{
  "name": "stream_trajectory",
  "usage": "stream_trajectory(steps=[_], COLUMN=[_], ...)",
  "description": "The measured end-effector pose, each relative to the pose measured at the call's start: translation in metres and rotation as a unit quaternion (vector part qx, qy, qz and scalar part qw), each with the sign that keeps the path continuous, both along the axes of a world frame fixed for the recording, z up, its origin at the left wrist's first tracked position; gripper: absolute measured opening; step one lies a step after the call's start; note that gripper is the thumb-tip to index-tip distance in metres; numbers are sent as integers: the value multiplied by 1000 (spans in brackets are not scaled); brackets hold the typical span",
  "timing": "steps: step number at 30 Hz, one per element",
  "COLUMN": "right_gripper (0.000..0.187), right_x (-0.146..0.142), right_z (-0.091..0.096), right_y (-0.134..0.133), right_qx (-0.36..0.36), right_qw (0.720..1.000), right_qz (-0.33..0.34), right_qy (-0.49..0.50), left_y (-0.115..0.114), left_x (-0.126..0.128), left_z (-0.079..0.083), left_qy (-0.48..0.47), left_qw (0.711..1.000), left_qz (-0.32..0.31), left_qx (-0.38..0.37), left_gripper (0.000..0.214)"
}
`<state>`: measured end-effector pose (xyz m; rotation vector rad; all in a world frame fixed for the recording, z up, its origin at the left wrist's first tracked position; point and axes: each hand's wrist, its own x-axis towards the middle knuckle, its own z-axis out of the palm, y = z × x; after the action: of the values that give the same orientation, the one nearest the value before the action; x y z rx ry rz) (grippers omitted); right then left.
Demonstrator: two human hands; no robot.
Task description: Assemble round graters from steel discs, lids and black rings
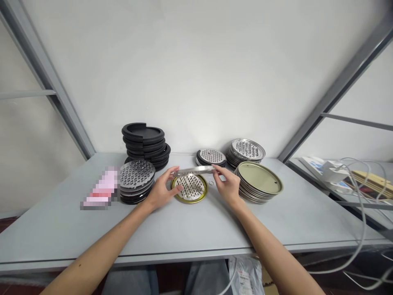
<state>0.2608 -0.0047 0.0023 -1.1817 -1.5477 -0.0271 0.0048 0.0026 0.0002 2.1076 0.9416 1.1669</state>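
Note:
Between both hands a thin silver metal disc [195, 170] is held up, seen almost edge-on, so its faces are mostly hidden. My right hand [227, 185] pinches its right edge between thumb and fingers. At the left edge are the fingers of my left hand [162, 190], its thumb stretched lower. Just below, a round grater plate [190, 187] with raised teeth lies in a gold-rimmed round lid [193, 201] on the table. The left thumb is over this plate's left side; whether it touches, I cannot tell. A small ring [211, 183] lies near my right hand.
On the grey table [190, 233], black rings [144, 143] and grater plates [137, 174] are stacked left. Olive lids [260, 178], silver-rimmed graters [246, 149] and a black-rimmed grater [211, 156] stand right and behind. A pixelated pink item [102, 186] lies left. White cables [364, 213] hang right.

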Motion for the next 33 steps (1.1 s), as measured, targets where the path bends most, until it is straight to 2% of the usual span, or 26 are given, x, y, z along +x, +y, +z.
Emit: stream_trajectory(steps=[2, 4, 6, 10, 16, 19, 21, 23, 25, 27, 29, 33], right_gripper=[30, 34, 36, 40, 39, 40, 42, 42, 41, 41, 37, 26], right_x=[0, 0, 0, 0, 1, -1, -2, -4, -8, -14, -19, -24], right_z=[3, 5, 5, 4, 4, 4, 4, 6, 9, 10, 9, 4], right_y=[1, 2, 4, 8, 11, 11, 8, 2, -7, -14, -17, -15], right_qx=[-36, -90, -144, -222, -282, -295, -254, -159, -60, 0, 28, 60], right_qw=[998, 991, 980, 949, 910, 909, 937, 977, 994, 985, 967, 943], right_qz=[-18, -5, 25, 83, 136, 134, 107, 83, 89, 125, 156, 166], right_qy=[56, 100, 133, 207, 273, 263, 213, 113, -10, -118, -199, -282], left_y=[-3, -6, -8, -8, -5, -5, -5, -6, -5, -5, -5, -6], left_x=[1, 2, 2, 2, 2, 3, 3, 3, 2, 1, 0, 0], left_z=[1, 2, 4, 7, 4, 4, 4, 5, 5, 5, 5, 7], left_qy=[42, 75, 99, 160, 184, 161, 141, 126, 120, 122, 126, 130], left_qw=[997, 988, 973, 939, 931, 932, 935, 939, 940, 942, 942, 937], left_qz=[37, 65, 75, 60, 0, -6, -6, -1, 7, 17, 28, 40], left_qx=[55, 121, 193, 299, 314, 324, 324, 321, 318, 313, 309, 322], left_gripper=[81, 90, 80, 41, 21, 22, 22, 21, 20, 20, 20, 20])
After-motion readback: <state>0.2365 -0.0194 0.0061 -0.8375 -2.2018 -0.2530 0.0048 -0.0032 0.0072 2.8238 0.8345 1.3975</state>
